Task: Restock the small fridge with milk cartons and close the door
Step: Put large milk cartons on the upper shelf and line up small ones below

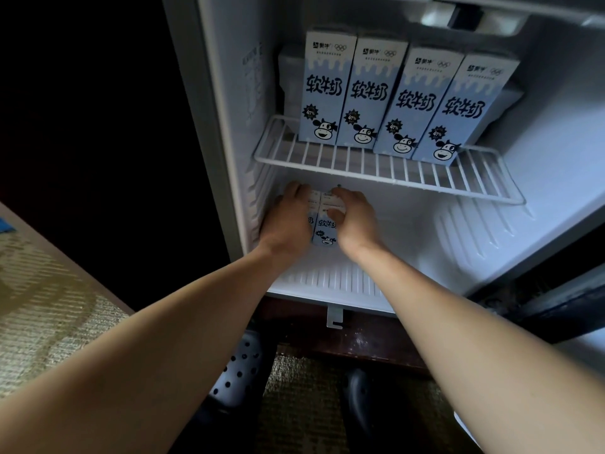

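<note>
The small white fridge (540, 132) stands open. Several pale-blue milk cartons (381, 93) with a cartoon cow stand upright in a row on its white wire shelf (386, 165), with more behind them. Below the shelf, at the left of the fridge floor, two more cartons stand side by side. My left hand (286, 221) grips the left carton (309, 221), which it mostly hides. My right hand (355, 221) grips the right carton (325, 229) by its top and side.
The fridge floor (409, 250) to the right of the two cartons is bare white plastic. Part of the dark fridge door (556, 303) shows at lower right. Patterned carpet (49, 306) lies at left, and grey perforated clogs (239, 365) are below.
</note>
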A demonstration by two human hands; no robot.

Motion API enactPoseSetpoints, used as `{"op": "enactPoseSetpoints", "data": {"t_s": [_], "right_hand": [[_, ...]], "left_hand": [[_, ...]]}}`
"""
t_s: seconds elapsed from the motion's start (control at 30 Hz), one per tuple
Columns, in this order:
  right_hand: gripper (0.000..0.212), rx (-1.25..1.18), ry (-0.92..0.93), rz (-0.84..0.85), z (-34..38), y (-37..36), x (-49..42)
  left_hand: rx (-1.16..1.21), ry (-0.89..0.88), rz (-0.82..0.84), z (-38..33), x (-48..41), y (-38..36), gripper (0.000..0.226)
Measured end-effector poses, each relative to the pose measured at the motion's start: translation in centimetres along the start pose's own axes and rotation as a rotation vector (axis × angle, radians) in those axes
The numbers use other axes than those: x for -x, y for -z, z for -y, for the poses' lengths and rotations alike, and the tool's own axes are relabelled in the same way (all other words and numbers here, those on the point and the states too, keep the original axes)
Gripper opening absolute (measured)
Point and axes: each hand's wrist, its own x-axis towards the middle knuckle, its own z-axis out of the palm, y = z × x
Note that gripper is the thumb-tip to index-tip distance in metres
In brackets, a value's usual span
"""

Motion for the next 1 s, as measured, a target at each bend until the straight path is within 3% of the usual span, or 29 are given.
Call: {"op": "enactPoseSetpoints", "data": {"t_s": [0.2,0.4,0.67,1.0], "right_hand": [[0.057,0.062,0.068,0.047,0.0,1.6,1.5],[0.058,0.169,0.093,0.102,1.6,4.6,5.1],[0.057,0.241,0.082,0.222,6.8,9.9,13.0],[0.060,0.337,0.286,0.327,17.7,16.9,23.8]], "left_hand": [[-0.058,-0.019,0.131,0.3,-0.1,0.1,0.072],[-0.168,-0.078,0.163,-0.5,3.7,3.0,0.069],[-0.309,-0.297,0.336,-2.9,10.7,11.9,0.068],[-0.439,-0.367,0.247,-5.2,23.1,25.8,0.070]]}}
